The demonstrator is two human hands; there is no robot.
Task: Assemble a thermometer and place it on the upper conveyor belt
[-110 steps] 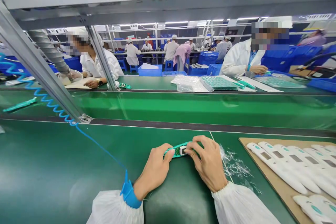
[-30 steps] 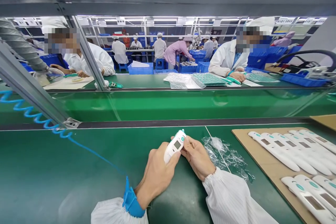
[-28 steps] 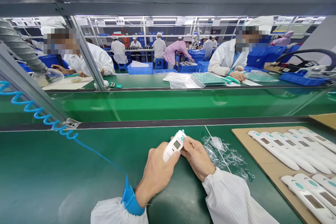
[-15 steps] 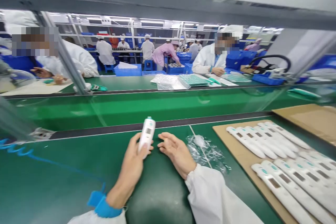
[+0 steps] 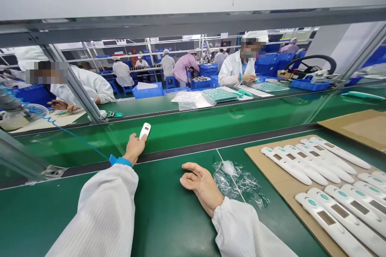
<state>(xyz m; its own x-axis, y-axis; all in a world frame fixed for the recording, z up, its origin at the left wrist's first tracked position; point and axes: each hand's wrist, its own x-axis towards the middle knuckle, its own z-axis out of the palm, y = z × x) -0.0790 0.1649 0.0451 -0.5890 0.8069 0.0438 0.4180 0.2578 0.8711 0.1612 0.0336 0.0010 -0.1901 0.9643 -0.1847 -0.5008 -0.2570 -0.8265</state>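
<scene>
My left hand (image 5: 134, 147) is stretched forward over the green conveyor strip and grips a white handheld thermometer (image 5: 145, 131) with a small dark display. A blue band (image 5: 120, 160) circles that wrist. My right hand (image 5: 202, 184) hovers above the green bench with its fingers apart and slightly curled, holding nothing. Just right of it lies crumpled clear plastic film (image 5: 238, 180). Farther right, several white thermometer-shaped casings (image 5: 324, 215) with dark windows and teal marks lie in two rows on a brown cardboard sheet (image 5: 256, 154).
A dark rail (image 5: 187, 150) separates the bench from the sunken green belt (image 5: 193, 122). Metal posts (image 5: 75, 84) and an overhead beam (image 5: 193, 4) frame the opening. Co-workers in white sit across the belt. A blue coiled cord (image 5: 78, 140) reaches toward my left wrist.
My left hand has moved forward and left with the thermometer, from above the bench to over the belt. My right hand stays nearly in place. The view has shifted slightly.
</scene>
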